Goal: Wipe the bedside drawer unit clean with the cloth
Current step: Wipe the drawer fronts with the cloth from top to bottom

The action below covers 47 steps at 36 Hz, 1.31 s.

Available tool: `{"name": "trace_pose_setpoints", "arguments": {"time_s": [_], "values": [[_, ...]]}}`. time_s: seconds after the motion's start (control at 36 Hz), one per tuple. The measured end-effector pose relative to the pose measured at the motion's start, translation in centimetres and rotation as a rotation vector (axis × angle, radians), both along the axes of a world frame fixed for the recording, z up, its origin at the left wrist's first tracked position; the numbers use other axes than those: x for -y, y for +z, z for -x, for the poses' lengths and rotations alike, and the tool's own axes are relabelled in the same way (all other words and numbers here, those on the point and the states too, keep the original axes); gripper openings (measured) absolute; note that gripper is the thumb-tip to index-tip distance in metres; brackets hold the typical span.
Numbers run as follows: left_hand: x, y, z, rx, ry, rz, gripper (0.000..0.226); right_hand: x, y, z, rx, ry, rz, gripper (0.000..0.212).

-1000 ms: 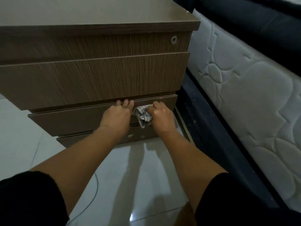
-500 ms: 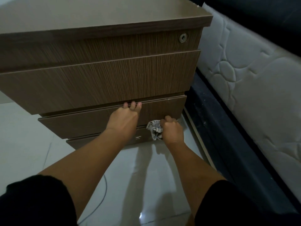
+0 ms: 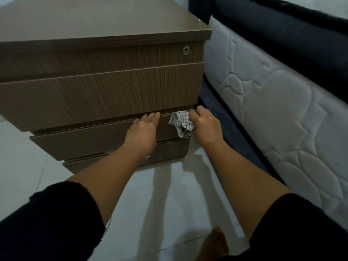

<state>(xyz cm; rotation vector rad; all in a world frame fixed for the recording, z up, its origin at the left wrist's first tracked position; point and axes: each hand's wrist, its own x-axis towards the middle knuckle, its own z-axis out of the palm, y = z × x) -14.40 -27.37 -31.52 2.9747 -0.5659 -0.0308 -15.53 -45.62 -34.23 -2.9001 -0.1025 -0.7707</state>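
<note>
Black sleeves fill the frame's bottom, my left hand lies flat on the drawer unit at centre, my right hand bunches the checked cloth against it, mattress beyond.

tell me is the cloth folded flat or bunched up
Bunched up: the cloth is crumpled in the right hand, loose corners hanging against the drawer front.

L hand: my fingers straight, palm flat, forearm extended | R hand: my fingers curled tight, pinching, wrist bent.
</note>
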Motion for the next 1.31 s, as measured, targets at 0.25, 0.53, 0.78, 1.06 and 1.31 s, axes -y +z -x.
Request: {"name": "trace_pose_setpoints", "arguments": {"time_s": [0.25, 0.53, 0.78, 1.06, 1.31], "values": [[0.7, -0.5, -0.5, 0.054, 0.013, -0.086, 0.069, -0.7, -3.9, -1.7, -0.116, 0.009, -0.127, 0.037], [0.6, -1.0, -0.8, 0.088, -0.005, -0.142, 0.069, -2.0, -7.7, -1.8, -0.347, -0.052, -0.194, 0.021], [0.3, -0.9, -1.0, 0.065, -0.016, -0.106, 0.075, -3.4, -6.8, -1.5, -0.475, -0.098, -0.103, 0.021], [-3.0, -2.3, 0.0, 0.002, -0.098, 0.166, 0.072, -6.6, -5.1, 0.2, -0.552, 0.034, -0.155, 0.027], [-11.4, -8.4, 2.9, -0.15, 0.161, 0.123, 0.064, -11.9, -6.3, 0.5, -0.802, 0.151, -0.206, 0.051]]}}
